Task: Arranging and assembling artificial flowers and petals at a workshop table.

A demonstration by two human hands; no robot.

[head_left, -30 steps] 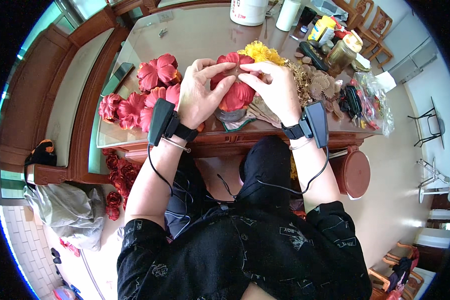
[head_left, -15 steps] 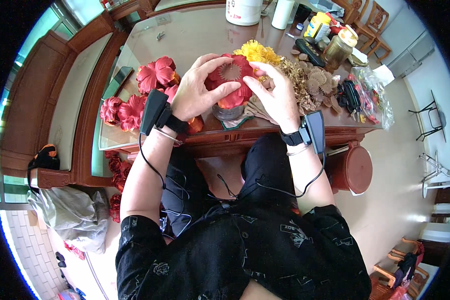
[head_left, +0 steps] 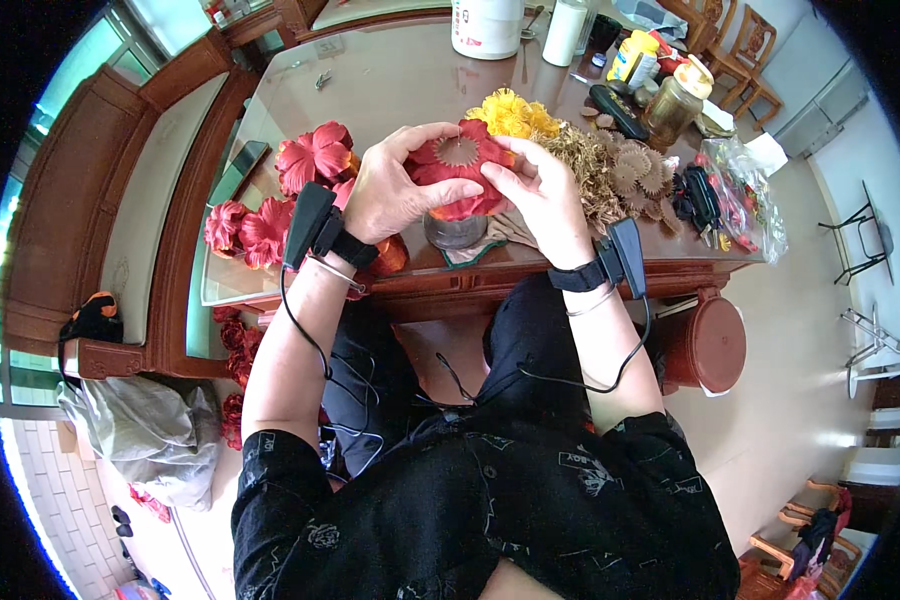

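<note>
Between both hands is a red artificial flower (head_left: pixel 470 200) with a brown serrated disc (head_left: pixel 457 151) at its centre, face up. My left hand (head_left: pixel 390 190) is closed on its left side, thumb across the lower petals. My right hand (head_left: pixel 538 195) grips its right side with thumb on the petals. Beneath the flower stands a glass jar (head_left: pixel 454 233) beside a cream cloth (head_left: pixel 513 228). Yellow flowers (head_left: pixel 510 112) lie just behind, with dried tan material (head_left: pixel 590 160) and brown discs (head_left: pixel 640 175) to the right. More red flowers (head_left: pixel 268 232) lie at the left.
The glass-topped table (head_left: pixel 350 70) holds a white tub (head_left: pixel 486 28), jars (head_left: pixel 675 105) and a plastic bag (head_left: pixel 750 210). Red flowers (head_left: pixel 238 355) hang below at the left, beside a wooden bench (head_left: pixel 80 210). A brown bucket (head_left: pixel 710 345) stands right of my legs.
The brown serrated disc came into view on the flower. The flower has dropped slightly, and my right hand has shifted lower, its thumb moving onto the petals.
</note>
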